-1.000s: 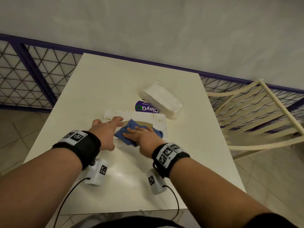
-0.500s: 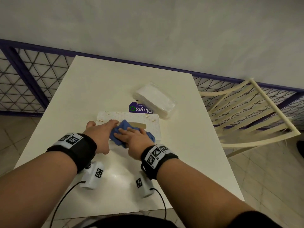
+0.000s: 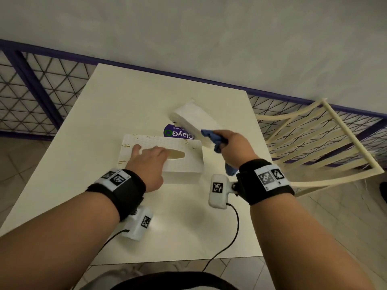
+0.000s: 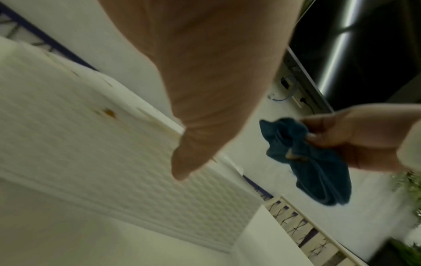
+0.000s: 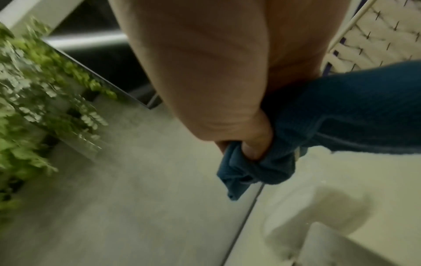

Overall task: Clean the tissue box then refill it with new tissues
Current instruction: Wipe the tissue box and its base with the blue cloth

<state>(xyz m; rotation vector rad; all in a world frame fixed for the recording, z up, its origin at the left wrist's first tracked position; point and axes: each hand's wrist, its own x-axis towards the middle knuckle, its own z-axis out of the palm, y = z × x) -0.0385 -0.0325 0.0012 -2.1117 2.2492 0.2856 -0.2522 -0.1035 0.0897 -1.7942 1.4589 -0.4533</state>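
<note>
Resting flat on the white tissue box (image 3: 184, 164), the left hand (image 3: 146, 164) was seen with its fingers straight, laid over the near end of the oval slot in the box's top. The box itself was placed on the white table (image 3: 117, 105), near its middle, and small brown spots were visible on its textured top (clearest in the left wrist view). A bunched blue cloth (image 3: 216, 141) was gripped in the right hand (image 3: 234, 147), fingers curled round it, and was held up off the table just right of the box, one end hanging down below the fist. A wrapped pack of white tissues (image 3: 192, 118) was laid beyond the box, beside a round purple sticker (image 3: 178, 133) on the tabletop. A cream slatted chair (image 3: 314, 143) was set at the table's right side.
</note>
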